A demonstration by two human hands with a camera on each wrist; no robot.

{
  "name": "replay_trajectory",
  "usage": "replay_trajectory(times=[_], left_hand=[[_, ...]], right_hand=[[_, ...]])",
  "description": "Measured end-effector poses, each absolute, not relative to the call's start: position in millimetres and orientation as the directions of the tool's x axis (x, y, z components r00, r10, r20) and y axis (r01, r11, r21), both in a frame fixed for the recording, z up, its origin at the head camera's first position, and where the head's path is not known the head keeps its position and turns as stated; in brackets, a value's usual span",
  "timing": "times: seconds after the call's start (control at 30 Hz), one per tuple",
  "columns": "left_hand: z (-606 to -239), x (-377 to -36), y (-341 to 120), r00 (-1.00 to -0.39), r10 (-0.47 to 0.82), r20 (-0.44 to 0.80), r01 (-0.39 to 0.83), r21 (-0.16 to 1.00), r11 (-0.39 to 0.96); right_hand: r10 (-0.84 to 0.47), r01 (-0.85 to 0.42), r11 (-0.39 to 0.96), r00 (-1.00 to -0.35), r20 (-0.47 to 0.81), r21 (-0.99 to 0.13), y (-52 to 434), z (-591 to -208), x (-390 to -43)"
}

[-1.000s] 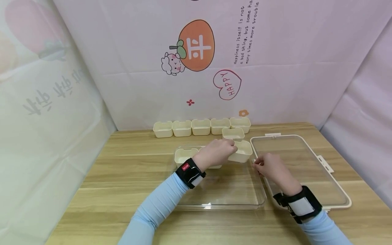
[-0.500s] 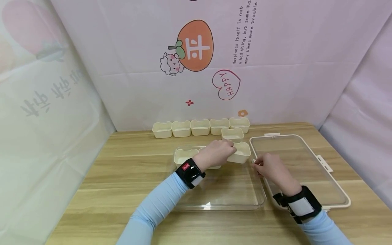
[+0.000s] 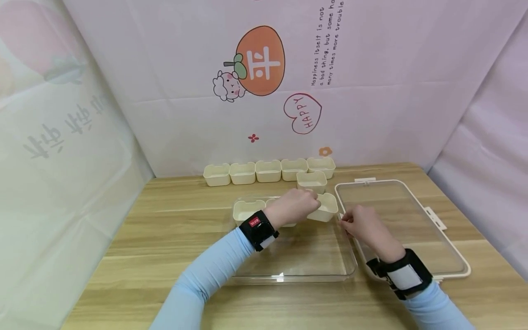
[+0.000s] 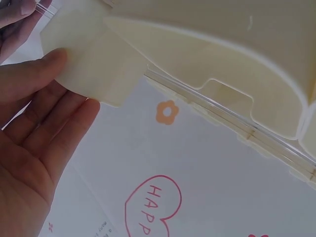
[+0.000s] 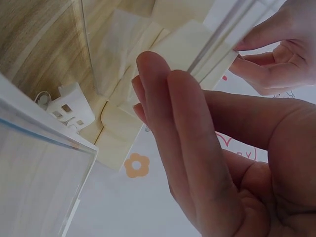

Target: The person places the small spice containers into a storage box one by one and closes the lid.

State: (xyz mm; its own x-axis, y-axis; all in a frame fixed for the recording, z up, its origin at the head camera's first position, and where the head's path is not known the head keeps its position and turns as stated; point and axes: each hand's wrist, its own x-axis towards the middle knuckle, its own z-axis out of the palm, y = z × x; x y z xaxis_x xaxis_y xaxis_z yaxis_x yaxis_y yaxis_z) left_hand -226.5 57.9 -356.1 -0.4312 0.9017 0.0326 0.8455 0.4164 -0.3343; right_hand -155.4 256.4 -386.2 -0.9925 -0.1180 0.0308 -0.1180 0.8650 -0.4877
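Holding a small cream plastic bin (image 3: 322, 207) by its near-left wall, the left hand (image 3: 294, 207) is keeping it over the far right corner of the clear rectangular plastic tray (image 3: 288, 270), its long axis running left to right. The right hand (image 3: 363, 225) is pinching the tray's right rim, fingers curled, just right of the bin.

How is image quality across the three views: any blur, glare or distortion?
Head view: evenly lit, sharp, wide-angle bending at the edges, faint glare on the clear plastic tray. Left wrist view: cream plastic cup soft, too close. Right wrist view: right hand fills the frame, blurred.
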Motion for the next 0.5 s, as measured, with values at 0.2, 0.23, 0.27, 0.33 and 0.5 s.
replay_trajectory(times=[0.2, 0.23, 0.27, 0.33, 0.5], left_hand=[[-356.7, -226.0, 60.3, -0.428, 0.904, 0.021, 0.841, -0.357, 0.407], [-356.8, -225.9, 60.6, -0.427, 0.904, 0.019, 0.841, -0.359, 0.405], [-356.9, -225.5, 60.8, -0.427, 0.904, 0.017, 0.842, -0.359, 0.404], [-356.8, -224.6, 60.8, -0.425, 0.905, 0.011, 0.844, -0.358, 0.401], [-358.9, -223.7, 61.4, -0.426, 0.905, 0.003, 0.845, -0.357, 0.399]], right_hand=[[-0.112, -0.110, 0.862, -0.993, 0.026, -0.495, 256.9, -385.9, -155.5], [-0.109, -0.106, 0.860, -0.994, 0.023, -0.499, 256.7, -385.8, -155.4], [-0.107, -0.102, 0.860, -0.994, 0.019, -0.499, 256.5, -385.6, -155.3], [-0.107, -0.102, 0.863, -0.994, 0.017, -0.495, 256.0, -385.3, -154.9], [-0.115, -0.115, 0.870, -0.993, 0.031, -0.479, 255.7, -385.3, -153.8]])
